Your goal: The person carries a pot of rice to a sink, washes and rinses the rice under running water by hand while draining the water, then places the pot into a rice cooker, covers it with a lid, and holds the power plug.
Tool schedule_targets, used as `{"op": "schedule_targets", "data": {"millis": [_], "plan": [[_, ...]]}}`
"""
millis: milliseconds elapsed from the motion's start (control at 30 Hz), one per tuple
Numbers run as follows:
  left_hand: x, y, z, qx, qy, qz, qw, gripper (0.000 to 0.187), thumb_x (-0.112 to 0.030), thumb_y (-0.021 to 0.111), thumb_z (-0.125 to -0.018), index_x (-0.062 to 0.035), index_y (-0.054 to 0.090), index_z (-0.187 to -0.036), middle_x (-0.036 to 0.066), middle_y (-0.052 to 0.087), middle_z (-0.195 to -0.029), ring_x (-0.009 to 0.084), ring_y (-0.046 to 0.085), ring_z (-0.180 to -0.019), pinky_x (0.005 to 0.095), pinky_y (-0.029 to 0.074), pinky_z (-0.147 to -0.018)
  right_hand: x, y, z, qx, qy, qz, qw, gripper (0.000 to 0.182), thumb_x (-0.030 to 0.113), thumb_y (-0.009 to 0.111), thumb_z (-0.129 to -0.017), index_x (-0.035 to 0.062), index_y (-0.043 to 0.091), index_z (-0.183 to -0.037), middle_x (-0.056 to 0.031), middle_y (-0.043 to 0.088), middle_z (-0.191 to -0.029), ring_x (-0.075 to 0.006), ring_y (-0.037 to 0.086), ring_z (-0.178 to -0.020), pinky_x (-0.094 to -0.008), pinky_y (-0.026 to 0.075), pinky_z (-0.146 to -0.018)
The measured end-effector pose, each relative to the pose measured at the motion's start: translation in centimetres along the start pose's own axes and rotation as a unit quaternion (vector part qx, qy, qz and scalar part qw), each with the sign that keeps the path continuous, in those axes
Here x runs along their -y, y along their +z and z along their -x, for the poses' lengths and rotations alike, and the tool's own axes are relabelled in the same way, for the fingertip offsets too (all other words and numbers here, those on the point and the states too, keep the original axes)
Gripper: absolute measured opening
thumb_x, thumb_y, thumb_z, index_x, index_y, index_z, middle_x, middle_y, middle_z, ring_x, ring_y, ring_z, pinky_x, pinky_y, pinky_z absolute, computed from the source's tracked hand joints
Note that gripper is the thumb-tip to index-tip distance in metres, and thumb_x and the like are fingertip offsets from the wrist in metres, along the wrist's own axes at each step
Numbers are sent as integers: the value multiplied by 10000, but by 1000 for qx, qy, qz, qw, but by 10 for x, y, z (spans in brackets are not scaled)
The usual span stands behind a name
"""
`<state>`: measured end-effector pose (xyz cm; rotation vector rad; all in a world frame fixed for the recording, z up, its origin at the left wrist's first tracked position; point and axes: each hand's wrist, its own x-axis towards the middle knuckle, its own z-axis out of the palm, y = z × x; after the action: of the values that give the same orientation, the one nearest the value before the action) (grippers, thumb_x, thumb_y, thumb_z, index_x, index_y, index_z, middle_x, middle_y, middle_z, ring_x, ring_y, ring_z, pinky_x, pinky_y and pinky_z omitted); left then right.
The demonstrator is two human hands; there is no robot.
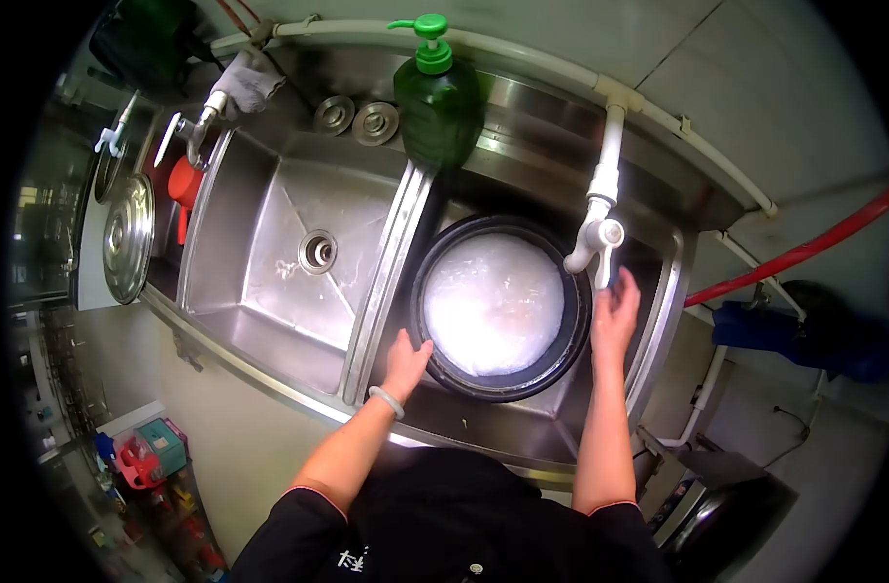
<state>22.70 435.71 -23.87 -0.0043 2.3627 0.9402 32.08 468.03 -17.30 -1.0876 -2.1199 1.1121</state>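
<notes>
In the right-hand sink bowl stands a round black basin [506,392] holding whitish, foamy-looking contents [493,301]. My left hand [408,363] is at the basin's lower left rim, thumb and fingers apart; a pale bracelet [386,401] circles that wrist. On the other side, my right hand [615,316] is raised between the basin and the sink's right wall, its fingers stretched out. Its fingertips are right by the lever of the white tap [596,233], whose spout points over the basin's upper right edge.
A green pump bottle [441,117] stands behind the sink divider [381,291]. To the left lies the second sink bowl [299,209] with its drain. Two metal strainers [376,123] rest on the back ledge. A red dipper [183,185] and metal lid [129,238] are further left.
</notes>
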Motion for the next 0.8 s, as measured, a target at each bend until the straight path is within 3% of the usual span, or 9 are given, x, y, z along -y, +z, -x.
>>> {"op": "schedule_targets", "data": {"millis": [33, 100, 133, 200, 233, 300, 400, 667, 800], "plan": [[0, -1, -2, -1, 1, -5, 1000, 652, -273, 672, -858, 170, 456, -1286, 370, 558, -1228, 453, 541, -1196, 424, 422, -1031, -53, 10, 0, 0, 4, 192, 981, 643, 213, 670, -885, -22, 391, -1414, -213, 551, -1331, -368, 524, -1235, -388, 366, -1094], [5, -1, -8, 21, -9, -45, 999, 654, -284, 694, -807, 167, 493, -1236, 379, 587, -1150, 461, 577, -1131, 442, 459, -978, -104, 28, 7, 59, 29, 201, 977, 732, 239, 737, -811, -8, 401, -1412, -228, 590, -1262, -426, 544, -1185, -408, 400, -1060], [10, 4, -10, 19, -10, -47, 999, 654, -284, 694, -807, 167, 493, -1236, 379, 587, -1150, 461, 577, -1131, 442, 459, -978, -96, 22, 5, 173, 189, 182, 949, 671, 142, 728, -821, 13, 426, -1406, -180, 649, -1172, -345, 615, -1104, -376, 461, -977], [8, 5, -10, -74, 60, -108, 990, 390, -263, 723, -740, 42, 569, -929, 191, 630, -746, 331, 637, -710, 433, 492, -682, -113, 28, 4, 156, 230, 39, 960, 625, 78, 713, -820, 15, 453, -1385, -154, 665, -1132, -297, 633, -1050, -354, 477, -935], [2, 1, -8, -74, 62, -112, 989, 390, -263, 723, -740, 42, 569, -929, 191, 630, -746, 331, 637, -710, 433, 492, -682, -121, 29, 6, 131, 264, -102, 950, 587, 14, 698, -819, 18, 481, -1365, -129, 681, -1092, -249, 651, -995, -331, 492, -893], [-21, -13, -6, -12, 13, -111, 994, 595, -284, 708, -751, 148, 559, -1132, 346, 646, -957, 460, 645, -937, 458, 530, -820, -127, 27, 10, 117, 277, -154, 941, 469, -77, 656, -821, -7, 548, -1272, -104, 677, -1071, -192, 636, -943, -300, 491, -852], [-53, -38, 4, 3, 11, -111, 994, 528, -286, 706, -744, 100, 579, -1081, 310, 651, -869, 464, 641, -845, 488, 518, -738, -114, 10, 28, 112, 340, -194, 913, 341, -84, 652, -827, -21, 577, -1153, -90, 672, -976, -180, 624, -836, -308, 500, -778], [-83, -98, 38, -52, 72, -63, 994, 316, -224, 684, -707, 11, 547, -868, 157, 562, -658, 274, 550, -603, 400, 469, -599, -54, -27, 99, 53, 346, -305, 886, 325, -69, 641, -853, -14, 562, -1164, -66, 661, -982, -148, 613, -827, -300, 499, -765], [-114, -130, 65, -42, 101, 79, 991, 267, -96, 623, -738, 14, 612, -981, 57, 611, -719, 106, 529, -630, 282, 461, -594, -16, -41, 128, 30, 352, -337, 873, 380, -50, 624, -887, -34, 515, -1251, -88, 659, -1073, -162, 620, -926, -294, 490, -840]]}}
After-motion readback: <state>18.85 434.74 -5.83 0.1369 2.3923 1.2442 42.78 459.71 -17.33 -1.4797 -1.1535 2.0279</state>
